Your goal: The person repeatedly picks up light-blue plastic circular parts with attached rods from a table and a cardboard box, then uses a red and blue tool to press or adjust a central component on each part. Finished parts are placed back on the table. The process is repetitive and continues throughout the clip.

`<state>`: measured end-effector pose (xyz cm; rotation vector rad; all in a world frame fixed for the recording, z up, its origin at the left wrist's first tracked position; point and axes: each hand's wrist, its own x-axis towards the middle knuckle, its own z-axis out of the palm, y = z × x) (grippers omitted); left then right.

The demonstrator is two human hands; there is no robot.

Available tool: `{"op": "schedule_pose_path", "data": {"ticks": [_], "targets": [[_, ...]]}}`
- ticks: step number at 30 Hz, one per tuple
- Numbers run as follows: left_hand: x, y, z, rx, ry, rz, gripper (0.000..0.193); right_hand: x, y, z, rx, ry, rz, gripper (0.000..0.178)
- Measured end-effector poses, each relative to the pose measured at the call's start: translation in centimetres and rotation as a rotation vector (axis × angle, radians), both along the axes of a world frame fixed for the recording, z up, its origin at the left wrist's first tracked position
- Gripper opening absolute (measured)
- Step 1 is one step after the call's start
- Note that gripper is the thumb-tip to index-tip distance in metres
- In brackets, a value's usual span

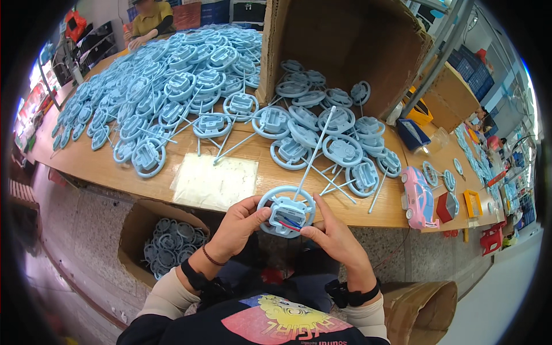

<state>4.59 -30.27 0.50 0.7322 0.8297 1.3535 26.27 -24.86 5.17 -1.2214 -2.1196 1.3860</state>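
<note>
Just over the table's front edge I hold a light blue plastic toy steering wheel (275,192) with a long pale rod pointing up and away. Its hollow centre faces me, with a red wire and a dark wire lying in it. My left hand (240,223) is closed on the left rim, the thumb pressed on its face. Around the right side is my right hand (335,234), its index finger along the rim and its thumb by the red wire's end. Beyond them lies a group of similar wheels (343,150), partly inside a cardboard box (351,34) tipped on its side.
A large heap of the same wheels (190,69) covers the table's far left. A yellowish sheet (215,183) lies before me. Below left, a carton (135,230) holds greyish-blue round parts. A pink toy car (418,198) stands right. Another person (150,23) sits beyond the heap.
</note>
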Motion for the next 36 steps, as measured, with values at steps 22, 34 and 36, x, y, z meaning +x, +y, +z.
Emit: {"op": "schedule_pose_path", "data": {"ticks": [22, 34, 36], "targets": [[1.6, -0.2, -0.3, -0.048, -0.187, -0.268, 0.041, 1.3, -1.2, -1.0, -0.066, 0.139, 0.037, 0.043], [-19.3, -13.9, 2.3, -0.377, 0.880, 0.143, 0.035, 1.6, -0.3, -3.2, -0.208, 0.183, 0.085, 0.016], [-18.8, -12.7, 1.9, -0.220, 0.860, 0.347, 0.034, 1.1, -0.4, -3.2, -0.198, 0.202, 0.073, 0.016]]}}
